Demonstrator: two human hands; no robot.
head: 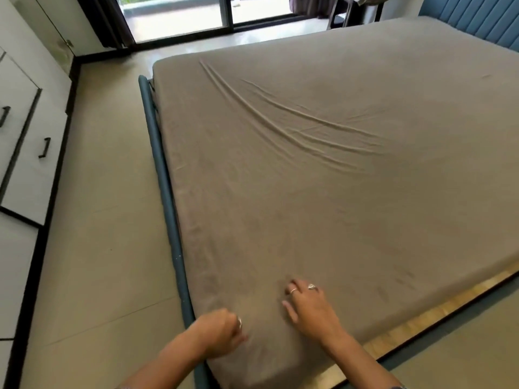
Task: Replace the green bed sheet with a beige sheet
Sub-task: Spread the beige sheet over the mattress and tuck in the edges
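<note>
The beige sheet (323,169) is lying spread over the whole mattress, reaching from the near corner up toward the blue headboard (477,21), and no green sheet is showing anywhere in view, so the work seems to be in its closing part: fitting and smoothing the new sheet at this corner. The left hand (219,334) is resting at the near corner by the blue bed frame (164,181), its fingers curled under; it looks to be bunching a bit of the cloth, though I cannot tell for sure whether it is gripping the sheet or merely clenched on top of it. The right hand (310,306) is lying just beside it on the sheet, fingers loosely spread and pressing the fabric down, holding nothing. A fan of long creases (295,122) is running across the middle of the bed. Along the right edge a strip of wooden slat (421,318) is peeking out below the mattress. The next move probably calls for drawing the corner taut and tucking it under, then sweeping the creases flat toward the far side
</note>
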